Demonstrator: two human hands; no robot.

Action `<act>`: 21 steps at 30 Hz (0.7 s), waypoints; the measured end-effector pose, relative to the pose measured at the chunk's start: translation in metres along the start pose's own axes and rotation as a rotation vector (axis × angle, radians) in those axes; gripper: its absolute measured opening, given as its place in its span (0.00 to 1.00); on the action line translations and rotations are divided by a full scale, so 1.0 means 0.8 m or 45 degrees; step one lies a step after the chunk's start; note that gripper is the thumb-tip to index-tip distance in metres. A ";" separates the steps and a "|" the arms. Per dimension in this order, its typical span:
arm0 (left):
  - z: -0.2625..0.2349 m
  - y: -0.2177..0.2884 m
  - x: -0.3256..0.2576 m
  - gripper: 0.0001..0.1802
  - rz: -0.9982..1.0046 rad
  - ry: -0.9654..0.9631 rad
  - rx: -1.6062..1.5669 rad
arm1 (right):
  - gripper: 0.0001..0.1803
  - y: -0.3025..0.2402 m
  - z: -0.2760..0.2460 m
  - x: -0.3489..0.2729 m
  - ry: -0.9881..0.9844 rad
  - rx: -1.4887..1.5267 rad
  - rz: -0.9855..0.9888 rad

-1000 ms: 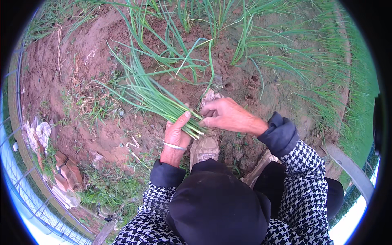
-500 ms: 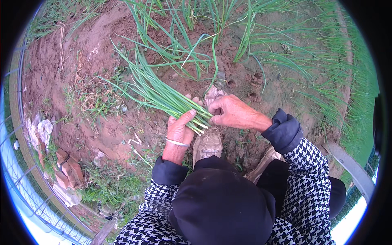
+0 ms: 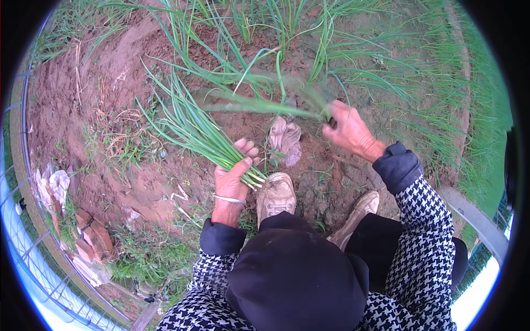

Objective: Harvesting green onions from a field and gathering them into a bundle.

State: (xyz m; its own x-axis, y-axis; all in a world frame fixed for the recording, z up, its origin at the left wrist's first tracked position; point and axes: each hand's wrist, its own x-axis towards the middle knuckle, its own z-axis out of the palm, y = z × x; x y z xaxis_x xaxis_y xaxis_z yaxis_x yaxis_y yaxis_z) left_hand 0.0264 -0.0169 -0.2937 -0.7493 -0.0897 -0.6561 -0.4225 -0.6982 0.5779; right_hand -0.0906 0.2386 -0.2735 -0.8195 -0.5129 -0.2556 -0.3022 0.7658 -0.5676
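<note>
In my left hand (image 3: 234,175) lies a bunch of green onions (image 3: 201,129), the thumb closed over the stems. Their pale cut-looking ends point toward my shoe, while the long green leaves fan out to the far left. My right hand (image 3: 351,132) is raised to the right, fingers closed around some green onion leaves (image 3: 270,107) that are smeared by motion. These leaves stretch leftward from the fist, above the bare soil. More green onions (image 3: 281,27) grow in the ground just beyond both hands.
A crumpled pinkish-brown bag or cloth (image 3: 285,140) lies on the soil between my hands. My shoes (image 3: 276,193) stand below it. Broken bricks (image 3: 94,234) and white plastic scraps (image 3: 58,182) lie at left, near a wire fence (image 3: 33,243). A grey curved bar (image 3: 477,218) is at right.
My right hand has moved away from the bunch, up and to the right, with blurred leaves now in it. My left hand and its bunch have shifted slightly left and nearer.
</note>
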 end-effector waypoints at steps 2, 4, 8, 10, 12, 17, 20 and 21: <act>-0.001 -0.002 0.000 0.26 -0.002 0.005 -0.007 | 0.11 0.004 0.005 0.008 0.022 0.348 0.341; -0.001 -0.004 0.000 0.26 -0.006 0.010 -0.012 | 0.11 0.012 0.025 0.018 0.058 0.430 0.345; 0.001 -0.007 0.000 0.26 -0.015 0.009 -0.034 | 0.09 0.037 0.063 0.031 0.176 0.499 0.296; 0.002 -0.008 0.001 0.26 -0.012 0.014 -0.048 | 0.09 0.048 0.076 0.032 0.175 0.377 0.254; -0.003 -0.007 0.000 0.26 -0.009 0.020 -0.043 | 0.10 0.040 0.080 0.035 0.167 0.271 0.206; -0.005 -0.010 0.001 0.26 -0.024 0.027 -0.059 | 0.11 0.038 0.084 0.038 0.221 0.074 0.219; -0.002 -0.009 0.000 0.26 -0.028 0.017 -0.067 | 0.11 0.045 0.087 0.040 0.117 0.037 0.151; 0.000 -0.009 0.000 0.26 -0.032 0.012 -0.070 | 0.11 0.047 0.087 0.040 0.117 0.037 0.153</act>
State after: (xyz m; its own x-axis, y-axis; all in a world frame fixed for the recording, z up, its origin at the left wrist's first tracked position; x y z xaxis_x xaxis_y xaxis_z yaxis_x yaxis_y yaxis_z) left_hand 0.0296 -0.0121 -0.2980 -0.7340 -0.0780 -0.6747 -0.4123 -0.7383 0.5338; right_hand -0.0943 0.2240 -0.3574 -0.8906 -0.3793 -0.2509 -0.1861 0.8073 -0.5600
